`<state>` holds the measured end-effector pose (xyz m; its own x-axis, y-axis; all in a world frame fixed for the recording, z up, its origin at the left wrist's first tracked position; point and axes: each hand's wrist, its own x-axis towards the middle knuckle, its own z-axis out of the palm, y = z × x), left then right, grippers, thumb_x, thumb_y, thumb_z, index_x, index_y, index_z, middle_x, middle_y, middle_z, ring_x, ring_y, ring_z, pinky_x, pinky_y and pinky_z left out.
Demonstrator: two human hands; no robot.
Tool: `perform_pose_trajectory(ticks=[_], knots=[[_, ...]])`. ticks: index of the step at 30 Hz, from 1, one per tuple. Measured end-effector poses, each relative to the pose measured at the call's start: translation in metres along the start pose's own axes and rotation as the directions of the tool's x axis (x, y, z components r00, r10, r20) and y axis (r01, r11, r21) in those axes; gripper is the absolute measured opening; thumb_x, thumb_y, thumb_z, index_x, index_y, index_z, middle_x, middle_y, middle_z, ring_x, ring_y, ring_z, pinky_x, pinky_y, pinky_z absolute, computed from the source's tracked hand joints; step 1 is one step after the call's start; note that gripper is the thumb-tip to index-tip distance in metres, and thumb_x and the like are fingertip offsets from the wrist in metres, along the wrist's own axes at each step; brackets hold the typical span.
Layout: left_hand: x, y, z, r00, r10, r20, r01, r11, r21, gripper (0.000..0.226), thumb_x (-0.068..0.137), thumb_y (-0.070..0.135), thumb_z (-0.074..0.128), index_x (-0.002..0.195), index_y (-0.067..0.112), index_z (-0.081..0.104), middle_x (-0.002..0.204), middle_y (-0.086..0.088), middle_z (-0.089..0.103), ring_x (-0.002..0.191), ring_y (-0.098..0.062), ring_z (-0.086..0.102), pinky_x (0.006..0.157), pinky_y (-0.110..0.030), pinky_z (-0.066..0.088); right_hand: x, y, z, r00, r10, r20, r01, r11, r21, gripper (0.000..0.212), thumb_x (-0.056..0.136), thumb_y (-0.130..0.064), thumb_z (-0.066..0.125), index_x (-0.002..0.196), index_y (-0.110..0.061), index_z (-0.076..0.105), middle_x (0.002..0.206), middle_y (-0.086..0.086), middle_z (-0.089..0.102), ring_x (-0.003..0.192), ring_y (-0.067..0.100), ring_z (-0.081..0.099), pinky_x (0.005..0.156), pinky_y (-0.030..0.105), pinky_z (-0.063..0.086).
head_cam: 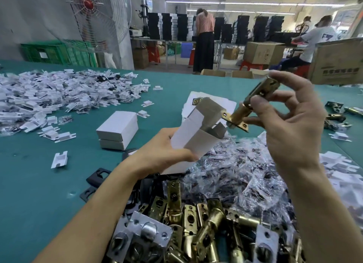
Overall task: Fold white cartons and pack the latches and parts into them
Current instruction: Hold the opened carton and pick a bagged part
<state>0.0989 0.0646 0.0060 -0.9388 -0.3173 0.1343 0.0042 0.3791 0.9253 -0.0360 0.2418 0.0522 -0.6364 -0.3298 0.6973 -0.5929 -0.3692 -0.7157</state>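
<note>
My left hand [165,147] grips a white carton [198,129] with its end flaps open, tilted up to the right above the table. A brass piece shows at the carton's far top corner. My right hand [290,125] pinches a brass latch [253,105] by its body, faceplate end pointing down-left at the carton's open mouth. A heap of brass latches [196,233] lies near me, with bagged parts [235,172] behind it.
Two closed white cartons [117,131] are stacked on the green table [39,184]. Flat white carton inserts [59,97] are heaped at left. Black plates [96,177] lie by my left forearm. Brown boxes [337,62] stand at far right; people work behind.
</note>
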Motion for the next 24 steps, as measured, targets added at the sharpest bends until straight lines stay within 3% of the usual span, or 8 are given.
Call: perform_pose_trajectory(ticks=[3,5,9,13,16,19,24], knots=[[-0.001,0.000,-0.001,1.000,0.019,0.017,-0.018,0.999,-0.031,0.015,0.074,0.025,0.069,0.089,0.024,0.068,0.076,0.013,0.065,0.070,-0.005,0.058,0.064,-0.013,0.042,-0.004,-0.005,0.009,0.987,-0.107,0.124,0.109,0.994,-0.010,0.044,0.086,0.005,0.069,0.116,-0.024,0.055,0.107,0.011,0.063,0.099,0.031,0.067,0.071,0.037,0.062],[-0.001,-0.001,-0.002,0.999,0.029,0.024,-0.028,0.999,-0.046,0.015,0.074,0.026,0.067,0.089,0.023,0.067,0.076,0.013,0.064,0.070,-0.004,0.056,0.064,-0.013,0.041,-0.006,-0.007,0.014,0.978,-0.125,0.167,0.136,0.989,-0.053,0.045,0.082,0.003,0.074,0.113,-0.025,0.058,0.103,0.002,0.068,0.096,0.024,0.069,0.076,0.038,0.060],[-0.001,-0.002,-0.002,0.998,0.027,0.051,-0.026,0.999,-0.029,0.021,0.075,0.025,0.068,0.095,0.020,0.067,0.078,0.014,0.064,0.072,-0.002,0.057,0.066,-0.012,0.042,-0.008,-0.006,0.015,0.975,-0.134,0.179,0.160,0.977,-0.140,0.041,0.078,-0.005,0.080,0.109,-0.025,0.062,0.096,-0.005,0.074,0.086,0.019,0.072,0.061,0.038,0.049],[-0.003,-0.001,-0.003,0.995,0.082,0.065,-0.079,0.996,-0.041,0.027,0.074,0.019,0.076,0.099,0.016,0.069,0.081,0.010,0.066,0.076,-0.003,0.060,0.069,-0.012,0.045,-0.009,-0.004,0.016,0.972,-0.073,0.224,0.094,0.992,-0.086,0.038,0.079,-0.005,0.080,0.107,-0.019,0.057,0.087,-0.001,0.076,0.072,0.010,0.069,0.055,0.014,0.038],[-0.003,0.000,-0.002,0.993,0.103,0.060,-0.100,0.993,-0.061,0.024,0.075,0.018,0.077,0.099,0.019,0.070,0.084,0.010,0.069,0.078,-0.004,0.061,0.070,-0.013,0.046,-0.011,0.002,0.016,0.957,0.015,0.291,0.025,0.991,-0.134,0.045,0.082,-0.010,0.079,0.112,-0.030,0.052,0.084,0.001,0.076,0.057,-0.001,0.059,0.049,0.016,0.037],[-0.002,0.000,-0.001,0.994,0.094,0.063,-0.089,0.993,-0.076,0.028,0.078,0.020,0.076,0.105,0.020,0.071,0.090,0.006,0.072,0.084,-0.006,0.064,0.075,-0.017,0.049,-0.014,0.007,0.017,0.945,-0.001,0.327,0.076,0.973,-0.216,0.041,0.082,-0.011,0.080,0.109,-0.034,0.059,0.079,-0.005,0.072,0.060,0.002,0.055,0.055,0.016,0.039],[-0.004,0.002,-0.002,0.991,0.112,0.072,-0.102,0.986,-0.131,0.025,0.079,0.018,0.076,0.103,0.020,0.072,0.094,0.002,0.073,0.087,-0.009,0.065,0.076,-0.020,0.051,-0.016,0.002,0.024,0.965,-0.034,0.260,0.037,0.999,-0.008,0.026,0.080,-0.009,0.079,0.096,-0.021,0.063,0.083,0.002,0.075,0.065,0.007,0.060,0.060,0.028,0.047]])
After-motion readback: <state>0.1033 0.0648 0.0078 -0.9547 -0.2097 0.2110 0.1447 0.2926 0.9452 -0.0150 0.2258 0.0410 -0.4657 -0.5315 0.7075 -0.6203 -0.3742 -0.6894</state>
